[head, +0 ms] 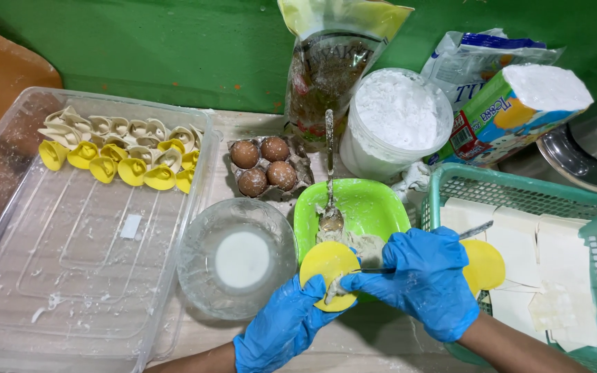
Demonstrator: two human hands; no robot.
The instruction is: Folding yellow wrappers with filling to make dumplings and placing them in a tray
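Observation:
My left hand (281,326), in a blue glove, holds a round yellow dumpling wrapper (329,273) flat on its fingers. A small lump of pale filling lies on the wrapper's lower edge. My right hand (423,280), also gloved in blue, grips a thin metal utensil (475,230) whose tip touches the filling. Just behind the wrapper stands a green square bowl (367,207) of filling with a metal spoon (329,179) standing in it.
A clear plastic tray (84,262) at the left holds rows of folded yellow and white dumplings (122,152). A glass bowl of white liquid (240,257), several brown eggs (264,168), a flour tub (395,121), packets, and a teal basket (589,207) of wrappers surround the hands.

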